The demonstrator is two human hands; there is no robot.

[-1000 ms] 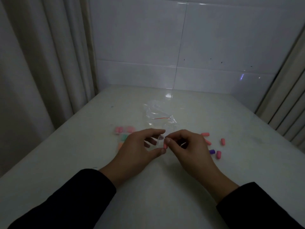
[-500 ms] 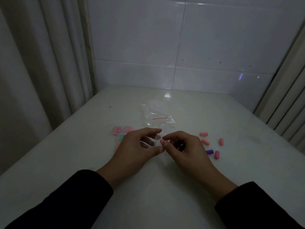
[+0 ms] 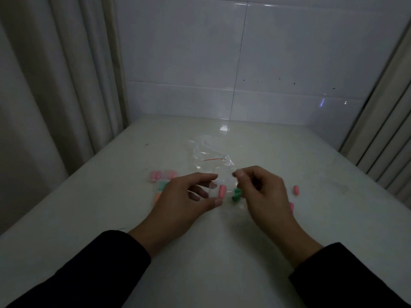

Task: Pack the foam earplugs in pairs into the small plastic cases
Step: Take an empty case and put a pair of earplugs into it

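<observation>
My left hand [image 3: 186, 203] holds a small clear case [image 3: 219, 185] between forefinger and thumb, just above the white table [image 3: 200, 252]. One pink earplug [image 3: 222, 191] stands upright in the case. My right hand [image 3: 264, 194] has curled fingers, and its blurred thumb and forefinger pinch the case's upper right edge. A green earplug pair [image 3: 236, 195] lies just below those fingers; whether it touches the hand I cannot tell. Loose pink earplugs lie on the right, one [image 3: 296, 190] further back and one [image 3: 291, 207] partly behind my right hand.
A crumpled clear bag [image 3: 211, 155] with a red strip lies behind the hands. At the left are packed cases holding pink [image 3: 162, 175], green [image 3: 162, 185] and orange [image 3: 157, 196] earplugs. A tiled wall stands behind the table, with curtains on both sides.
My right hand let go of the pink earplug, which now stands in the case, and drew back to the right and up. The green earplugs came into sight.
</observation>
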